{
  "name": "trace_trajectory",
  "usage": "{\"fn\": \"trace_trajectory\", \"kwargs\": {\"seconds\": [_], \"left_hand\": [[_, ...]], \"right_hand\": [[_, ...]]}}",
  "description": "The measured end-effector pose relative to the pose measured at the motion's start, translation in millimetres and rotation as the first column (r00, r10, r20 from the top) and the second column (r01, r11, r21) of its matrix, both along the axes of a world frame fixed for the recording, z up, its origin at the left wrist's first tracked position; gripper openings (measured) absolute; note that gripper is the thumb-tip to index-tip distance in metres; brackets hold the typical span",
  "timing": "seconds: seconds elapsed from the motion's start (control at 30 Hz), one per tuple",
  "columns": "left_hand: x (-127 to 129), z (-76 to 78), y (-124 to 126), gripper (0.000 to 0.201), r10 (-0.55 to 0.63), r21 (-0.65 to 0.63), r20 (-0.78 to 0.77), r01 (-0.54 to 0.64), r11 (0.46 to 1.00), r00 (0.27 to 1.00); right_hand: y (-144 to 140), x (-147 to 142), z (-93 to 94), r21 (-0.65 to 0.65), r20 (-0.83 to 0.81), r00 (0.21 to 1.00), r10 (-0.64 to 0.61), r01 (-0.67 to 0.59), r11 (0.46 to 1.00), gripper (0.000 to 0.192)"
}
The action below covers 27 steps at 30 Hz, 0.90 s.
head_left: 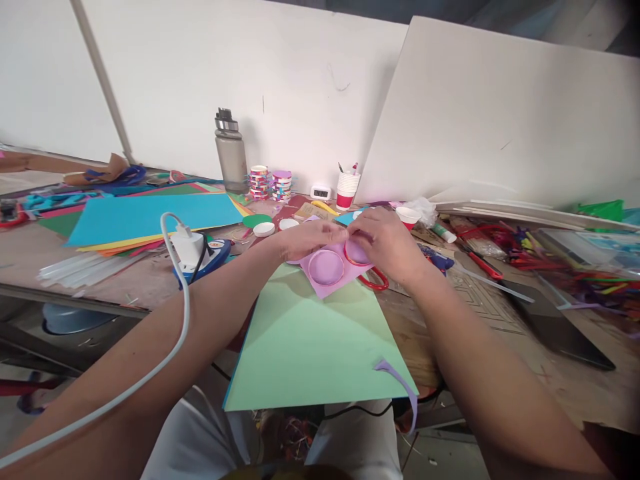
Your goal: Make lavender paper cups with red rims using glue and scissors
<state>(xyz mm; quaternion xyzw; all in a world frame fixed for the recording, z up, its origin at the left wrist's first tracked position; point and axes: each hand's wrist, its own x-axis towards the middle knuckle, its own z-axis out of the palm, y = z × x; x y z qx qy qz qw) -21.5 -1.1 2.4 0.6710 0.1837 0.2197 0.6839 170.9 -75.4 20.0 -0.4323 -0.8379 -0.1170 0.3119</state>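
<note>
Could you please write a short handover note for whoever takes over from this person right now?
Left hand: fingertips pinch the far edge of the lilac paper piece.
Right hand: grip on a round red-rimmed lid pressed on that paper.
A second round lilac lid lies on the paper, above the pale green card sheet. Red-handled scissors lie beside.
Done: lids placed.
Left: cannot tell.

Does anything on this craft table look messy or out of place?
Yes. A curled purple paper offcut hangs off the near corner of the light green paper sheet, which itself juts past the table edge. A white charger cable drapes across the left forearm. Both hands press on a pink paper piece.
</note>
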Motion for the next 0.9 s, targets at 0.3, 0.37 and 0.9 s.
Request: {"fn": "trace_trajectory", "kwargs": {"seconds": [0.3,0.37,0.9], "left_hand": [[-1,-4.1,9,0.050,0.033,0.054,0.168,-0.042,0.998,0.985],[0,-3.9,9,0.051,0.066,0.038,0.228,-0.076,0.996,0.971],[1,1.3,-1,0.050,0.292,0.051,0.359,-0.331,0.942,0.886]], "right_hand": [[-8,-3,4.9,0.156,-0.454,0.890,0.044,0.031,0.987,0.024],[-8,-2,5.4,0.111,-0.590,0.807,0.030,0.044,0.993,0.029],[-1,-3,-0.3,-0.193,-0.719,0.690,-0.075,-0.095,0.976,0.041]]}}
